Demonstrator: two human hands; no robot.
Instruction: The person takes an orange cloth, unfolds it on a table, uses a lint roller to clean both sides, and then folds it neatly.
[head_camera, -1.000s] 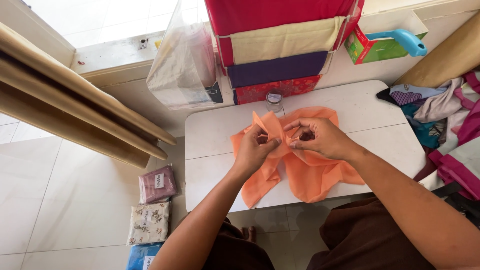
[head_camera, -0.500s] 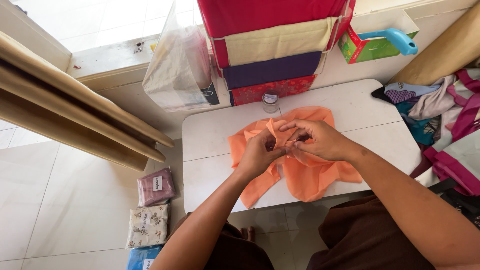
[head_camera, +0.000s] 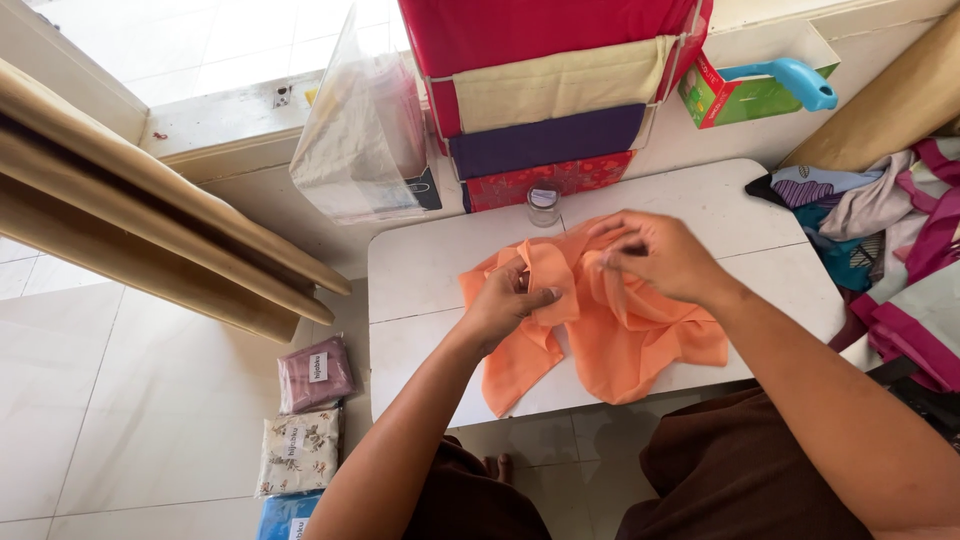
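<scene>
An orange cloth (head_camera: 610, 340) lies bunched on a small white table (head_camera: 420, 270), one corner hanging over the front edge. My left hand (head_camera: 502, 302) pinches a fold of the cloth near its left side. My right hand (head_camera: 662, 255) grips the cloth's upper edge to the right and lifts it slightly. A small clear jar (head_camera: 543, 203) stands at the table's back edge just behind the cloth.
Stacked red, cream and purple fabrics (head_camera: 545, 90) and a clear plastic bag (head_camera: 360, 130) stand behind the table. A green box with a blue handle (head_camera: 760, 85) is back right. Mixed cloths (head_camera: 890, 230) pile at right. Packaged fabrics (head_camera: 300, 420) lie on the floor left.
My hands were together at the cloth's middle. Now my right hand has moved right and back with the cloth's edge, and my left hand stays holding a fold.
</scene>
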